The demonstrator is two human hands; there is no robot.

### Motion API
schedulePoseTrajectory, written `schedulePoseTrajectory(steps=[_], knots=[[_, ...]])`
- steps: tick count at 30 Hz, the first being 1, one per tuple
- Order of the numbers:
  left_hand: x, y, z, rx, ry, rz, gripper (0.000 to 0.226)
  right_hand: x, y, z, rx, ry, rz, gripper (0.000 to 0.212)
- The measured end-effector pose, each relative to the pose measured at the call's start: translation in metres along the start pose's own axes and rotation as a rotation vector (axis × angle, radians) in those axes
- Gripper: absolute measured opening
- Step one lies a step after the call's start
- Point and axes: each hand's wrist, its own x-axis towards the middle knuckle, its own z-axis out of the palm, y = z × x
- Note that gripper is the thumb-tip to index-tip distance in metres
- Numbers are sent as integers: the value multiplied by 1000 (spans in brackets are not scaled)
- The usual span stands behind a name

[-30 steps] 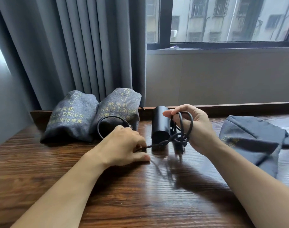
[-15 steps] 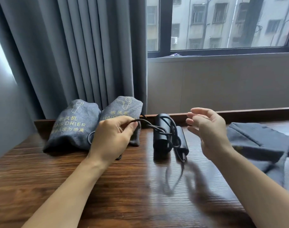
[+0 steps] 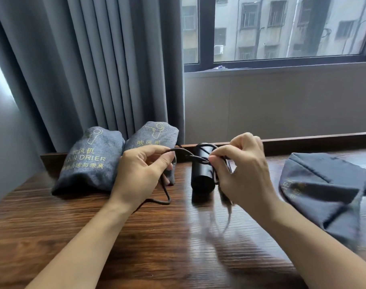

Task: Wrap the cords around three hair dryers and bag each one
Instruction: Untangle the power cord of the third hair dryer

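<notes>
A black hair dryer (image 3: 201, 174) lies on the wooden table (image 3: 177, 247) with its barrel pointing toward me. Its black cord (image 3: 186, 155) runs across the top of the barrel. My left hand (image 3: 142, 174) grips the cord to the left of the dryer, and a loop of slack hangs below that hand. My right hand (image 3: 244, 170) pinches the cord against the dryer's right side and hides its handle. An empty grey drawstring bag (image 3: 324, 188) lies flat to the right.
Two filled grey bags marked HAIR DRIER, one (image 3: 90, 161) at the far left and one (image 3: 155, 136) beside it, lean at the table's back edge. A grey curtain (image 3: 94, 69) hangs behind them. A raised wooden lip (image 3: 313, 138) borders the back under the window.
My right hand, open and apart from the dryer half a second ago, has come back and pinched the cord at the barrel. My left hand still holds the cord, pulled across the top.
</notes>
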Motion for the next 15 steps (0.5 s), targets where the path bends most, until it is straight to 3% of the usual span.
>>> schedulePoseTrajectory(steps=[3,7,9,15], knots=[[-2,0,4,-80,-90,-98,8,1,5,-1,-110,17,-26,8],[-2,-7,9,-31,-65,-86,14,-11,-16,-3,51,-5,-264,13],[0,-10,11,-28,-62,-88,18,-17,-27,-1,19,-52,-331,16],[5,-11,7,-92,-156,-217,16,-14,-12,8,-192,-120,-242,15]])
